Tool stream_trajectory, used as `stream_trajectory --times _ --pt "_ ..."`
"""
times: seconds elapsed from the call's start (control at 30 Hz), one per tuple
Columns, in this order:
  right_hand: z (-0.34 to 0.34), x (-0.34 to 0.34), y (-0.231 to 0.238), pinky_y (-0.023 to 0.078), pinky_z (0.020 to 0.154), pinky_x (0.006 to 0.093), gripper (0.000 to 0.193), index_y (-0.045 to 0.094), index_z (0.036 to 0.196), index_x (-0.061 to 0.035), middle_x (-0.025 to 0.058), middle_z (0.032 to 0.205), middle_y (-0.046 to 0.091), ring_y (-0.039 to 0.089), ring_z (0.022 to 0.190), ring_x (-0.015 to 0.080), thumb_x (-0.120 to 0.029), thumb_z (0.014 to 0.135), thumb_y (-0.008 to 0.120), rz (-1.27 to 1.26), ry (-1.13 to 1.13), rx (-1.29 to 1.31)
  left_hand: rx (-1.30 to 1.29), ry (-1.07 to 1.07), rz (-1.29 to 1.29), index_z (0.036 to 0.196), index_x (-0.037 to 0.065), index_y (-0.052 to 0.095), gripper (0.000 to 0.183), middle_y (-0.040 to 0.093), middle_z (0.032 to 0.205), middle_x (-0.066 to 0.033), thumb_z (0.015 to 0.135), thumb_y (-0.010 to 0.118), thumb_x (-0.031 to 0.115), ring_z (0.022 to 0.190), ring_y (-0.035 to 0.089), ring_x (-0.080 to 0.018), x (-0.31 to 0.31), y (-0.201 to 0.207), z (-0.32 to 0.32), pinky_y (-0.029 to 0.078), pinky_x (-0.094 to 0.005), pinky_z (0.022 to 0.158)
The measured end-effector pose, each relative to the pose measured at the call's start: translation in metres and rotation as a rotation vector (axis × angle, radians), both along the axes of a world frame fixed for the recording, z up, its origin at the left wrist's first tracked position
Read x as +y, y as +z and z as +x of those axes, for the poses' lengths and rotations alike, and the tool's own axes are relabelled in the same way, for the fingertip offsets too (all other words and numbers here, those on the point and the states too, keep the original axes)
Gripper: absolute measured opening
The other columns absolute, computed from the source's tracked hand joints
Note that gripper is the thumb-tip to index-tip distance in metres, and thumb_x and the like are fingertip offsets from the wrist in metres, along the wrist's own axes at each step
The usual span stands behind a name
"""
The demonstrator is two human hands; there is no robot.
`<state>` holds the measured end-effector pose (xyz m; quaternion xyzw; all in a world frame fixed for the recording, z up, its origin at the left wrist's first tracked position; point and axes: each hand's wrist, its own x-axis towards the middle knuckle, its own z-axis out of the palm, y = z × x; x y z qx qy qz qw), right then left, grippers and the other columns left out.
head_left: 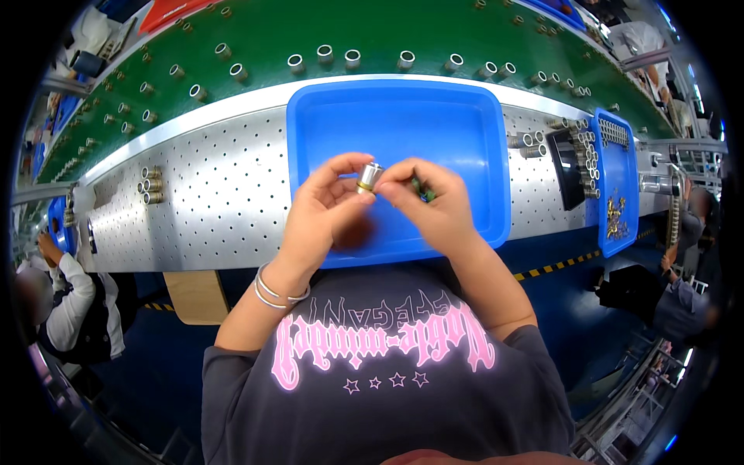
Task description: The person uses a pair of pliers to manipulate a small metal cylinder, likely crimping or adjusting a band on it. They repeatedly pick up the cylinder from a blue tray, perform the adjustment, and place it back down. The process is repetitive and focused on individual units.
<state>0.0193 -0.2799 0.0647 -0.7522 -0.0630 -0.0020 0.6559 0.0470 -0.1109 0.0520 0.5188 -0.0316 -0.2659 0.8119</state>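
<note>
Over a blue plastic tray [395,91], my left hand [319,205] grips a short silver metal cylinder [371,175] between thumb and fingers. The cylinder is tilted slightly, and a yellow brass-coloured band shows around its lower end. My right hand [438,205] comes in from the other side, its thumb and forefinger pinched together at the cylinder's side. Several small green pieces [419,186] are tucked in the curled fingers of that hand; their exact kind is too small to tell. Whether the right fingertips hold another tiny part is hidden.
Metal sleeves [407,59] stand spread over the green belt [372,31] beyond the perforated metal bench [209,167]. More sleeves [152,186] lie at the left. A black holder [564,167] and a blue tray of brass parts [618,221] are at the right. Other people work on both sides.
</note>
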Motion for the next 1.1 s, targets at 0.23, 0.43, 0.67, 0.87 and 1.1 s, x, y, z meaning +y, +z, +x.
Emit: stream_trajectory --times 0.23,0.43,0.67,0.87,1.1 --pt "-0.003 -0.015 -0.005 0.044 0.066 0.0226 0.005 0.059 0.085 -0.0026 0.0062 0.08 0.061 0.055 0.072 0.0102 -0.007 0.084 0.059 0.435 -0.018 0.334 0.249 0.023 -0.203 0.125 0.003 0.044 0.041 0.056 0.107 -0.0121 0.086 0.057 0.008 0.099 0.057 -0.0191 0.005 -0.003 0.006 0.046 -0.028 0.086" --pt "-0.003 -0.005 -0.004 0.043 0.067 0.0233 0.007 0.06 0.084 -0.0008 0.0066 0.084 0.061 0.055 0.076 0.0105 -0.008 0.084 0.06 0.492 0.008 0.199 0.252 0.016 -0.22 0.127 0.003 0.042 0.041 0.056 0.109 -0.0134 0.088 0.055 0.009 0.099 0.057 -0.0195 0.005 -0.008 0.004 0.047 -0.0278 0.088" --pt "-0.007 -0.005 -0.012 0.036 0.054 0.0192 0.013 0.062 0.09 -0.0012 0.0001 0.074 0.056 0.046 0.062 0.004 -0.01 0.081 0.064 0.217 -0.088 0.17 0.222 -0.003 -0.197 0.128 0.003 0.039 0.043 0.055 0.111 -0.0147 0.088 0.054 0.009 0.1 0.057 -0.0202 0.005 -0.005 0.002 0.046 -0.0285 0.089" --pt "0.006 -0.006 0.002 0.025 0.047 0.019 0.019 0.063 0.095 -0.0041 -0.0057 0.069 0.052 0.03 0.053 0.0016 -0.01 0.078 0.066 -0.048 -0.083 0.151 -0.098 -0.026 -0.003 0.129 0.002 0.038 0.044 0.055 0.109 -0.0142 0.088 0.053 0.007 0.099 0.057 -0.0205 0.003 -0.006 -0.008 0.044 -0.0299 0.089" --pt "0.009 -0.007 -0.009 0.038 0.054 0.0197 0.01 0.061 0.086 -0.0002 -0.0002 0.074 0.058 0.048 0.061 0.0046 -0.007 0.08 0.065 0.229 -0.1 0.145 0.102 -0.051 -0.05 0.127 0.003 0.042 0.044 0.056 0.107 -0.0123 0.087 0.057 0.01 0.097 0.058 -0.0194 0.009 -0.003 -0.006 0.045 -0.0287 0.087"
